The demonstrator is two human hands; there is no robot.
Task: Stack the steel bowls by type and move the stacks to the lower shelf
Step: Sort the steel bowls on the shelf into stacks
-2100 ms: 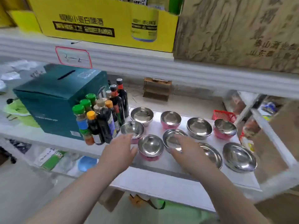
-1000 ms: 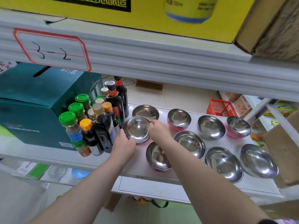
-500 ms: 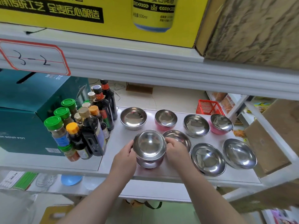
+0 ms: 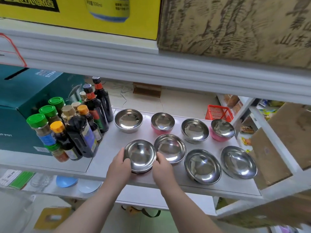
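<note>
Near the front edge of the white shelf (image 4: pixel 107 143) sits a small stack of pink-sided steel bowls (image 4: pixel 140 154), one nested in another. My left hand (image 4: pixel 118 165) grips its left side and my right hand (image 4: pixel 162 167) its right side. Behind stand a plain steel bowl (image 4: pixel 128 120), a pink-sided bowl (image 4: pixel 162 122), another plain bowl (image 4: pixel 195 130) and a second pink-sided bowl (image 4: pixel 222 129). Three wide shallow steel bowls lie to the right: one (image 4: pixel 170 147) touching the stack, one (image 4: pixel 202 166), and one (image 4: pixel 239 162).
A cluster of sauce and spice bottles (image 4: pixel 74 128) stands left of the bowls, beside a teal box (image 4: pixel 20 105). A red basket (image 4: pixel 218 112) sits behind. The upper shelf's edge (image 4: pixel 151 68) hangs overhead. The lower shelf (image 4: pixel 67 184) holds blue dishes and packets.
Both hands lifted a pink-sided bowl from the left of the shelf, carried it forward and set it down into another pink-sided bowl; the stack now rests lower, fully nested.
</note>
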